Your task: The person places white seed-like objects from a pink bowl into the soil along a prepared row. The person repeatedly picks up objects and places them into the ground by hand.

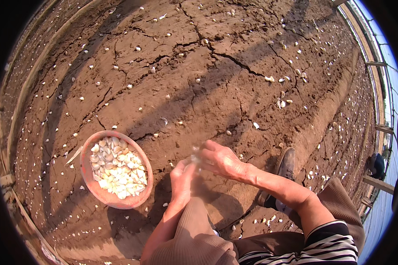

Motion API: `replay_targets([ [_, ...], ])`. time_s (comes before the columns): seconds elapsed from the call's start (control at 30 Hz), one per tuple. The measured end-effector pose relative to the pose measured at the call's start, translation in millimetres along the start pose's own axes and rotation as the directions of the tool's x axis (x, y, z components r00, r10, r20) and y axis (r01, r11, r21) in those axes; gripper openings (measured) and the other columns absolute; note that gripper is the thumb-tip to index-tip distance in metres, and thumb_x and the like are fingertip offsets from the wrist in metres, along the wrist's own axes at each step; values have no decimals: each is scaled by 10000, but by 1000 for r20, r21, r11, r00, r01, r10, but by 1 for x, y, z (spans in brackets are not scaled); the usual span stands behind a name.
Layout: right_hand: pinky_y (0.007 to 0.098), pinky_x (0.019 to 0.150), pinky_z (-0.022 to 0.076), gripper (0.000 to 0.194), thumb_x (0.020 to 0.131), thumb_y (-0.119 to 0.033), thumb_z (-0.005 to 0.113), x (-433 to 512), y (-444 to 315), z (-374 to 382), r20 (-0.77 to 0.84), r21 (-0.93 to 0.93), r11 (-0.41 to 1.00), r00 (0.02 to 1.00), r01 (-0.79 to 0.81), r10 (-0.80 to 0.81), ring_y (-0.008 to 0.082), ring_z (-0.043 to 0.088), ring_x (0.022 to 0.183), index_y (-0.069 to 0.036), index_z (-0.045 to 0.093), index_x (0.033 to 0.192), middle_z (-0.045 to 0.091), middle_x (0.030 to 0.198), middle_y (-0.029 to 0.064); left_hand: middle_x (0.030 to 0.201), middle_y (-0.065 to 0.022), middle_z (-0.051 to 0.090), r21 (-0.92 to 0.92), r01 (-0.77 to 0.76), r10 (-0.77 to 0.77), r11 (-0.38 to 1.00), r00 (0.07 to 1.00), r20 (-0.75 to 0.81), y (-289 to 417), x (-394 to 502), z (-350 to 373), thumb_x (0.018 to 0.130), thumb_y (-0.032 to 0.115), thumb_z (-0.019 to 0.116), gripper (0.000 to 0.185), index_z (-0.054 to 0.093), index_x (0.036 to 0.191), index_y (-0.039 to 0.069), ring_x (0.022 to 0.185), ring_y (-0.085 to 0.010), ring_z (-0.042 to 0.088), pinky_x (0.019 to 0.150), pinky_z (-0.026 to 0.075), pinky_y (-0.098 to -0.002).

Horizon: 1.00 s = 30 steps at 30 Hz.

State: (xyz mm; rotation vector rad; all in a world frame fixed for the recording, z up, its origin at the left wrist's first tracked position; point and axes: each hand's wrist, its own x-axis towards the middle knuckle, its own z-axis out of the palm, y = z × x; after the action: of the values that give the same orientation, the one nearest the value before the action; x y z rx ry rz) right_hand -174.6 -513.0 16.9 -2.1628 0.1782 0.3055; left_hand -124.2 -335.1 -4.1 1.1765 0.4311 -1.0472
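Note:
My left hand [180,182] is raised over the soil with its fingers and thumb curled together. My right hand [220,160] meets it from the right, fingers bent inward. Between the fingertips of both hands is a small pale piece [195,155], blurred, that looks like garlic. A reddish round bowl [101,197] sits on the ground to the left of my left hand. Garlic cloves [121,165] fill much of it, some lit by the sun and some in shade.
Cracked brown soil [185,116] is dotted with single garlic cloves. Small clusters of cloves [281,103] lie at the right. My shoe [286,162] rests beside a raised soil edge. A wooden rail with posts [378,185] runs along the right rim.

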Motion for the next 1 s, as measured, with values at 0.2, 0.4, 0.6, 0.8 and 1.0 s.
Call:
replay_targets([
  [0.2,448,704,527,210,811,-90,661,-3,12,10,135,-306,952,991,24,18,381,628,875,12,572,972,588,891,201,997,-71,676,171,-87,90,981,996,-14,-22,8,14,975,118,609,356,552,1285,-48,798,-92,603,629,485,-232],
  [0.4,444,798,505,184,846,-48,628,50,89,-36,-375,-91,985,921,-146,101,388,626,929,-1,580,1017,639,969,202,1058,-109,642,176,-46,59,983,996,-70,-9,11,14,1010,143,551,384,495,1335,-53,879,-136,630,683,520,-258],
  [0.6,385,998,409,347,940,-175,515,93,117,-40,-200,1,937,918,-351,344,335,497,1209,-20,474,1248,529,1247,163,1140,-135,614,-24,-12,10,1000,996,-93,-7,13,0,1009,144,533,415,458,1366,-54,961,-167,629,768,524,-300],
  [0.8,290,1106,354,548,1025,-324,443,101,156,-44,-149,-704,643,948,-301,281,230,379,1417,-8,368,1466,414,1518,110,1261,-171,553,-198,-36,38,980,999,8,-11,23,-7,973,157,557,544,362,1425,-74,1127,-242,584,962,482,-368],
  [1.0,336,976,420,326,944,-188,502,123,80,-67,36,-477,833,941,-280,337,229,473,1219,-10,492,1216,519,1245,138,1344,-203,495,-309,-67,78,949,997,22,-10,25,-21,960,151,556,612,294,1464,-76,1222,-274,535,1028,455,-386],
])
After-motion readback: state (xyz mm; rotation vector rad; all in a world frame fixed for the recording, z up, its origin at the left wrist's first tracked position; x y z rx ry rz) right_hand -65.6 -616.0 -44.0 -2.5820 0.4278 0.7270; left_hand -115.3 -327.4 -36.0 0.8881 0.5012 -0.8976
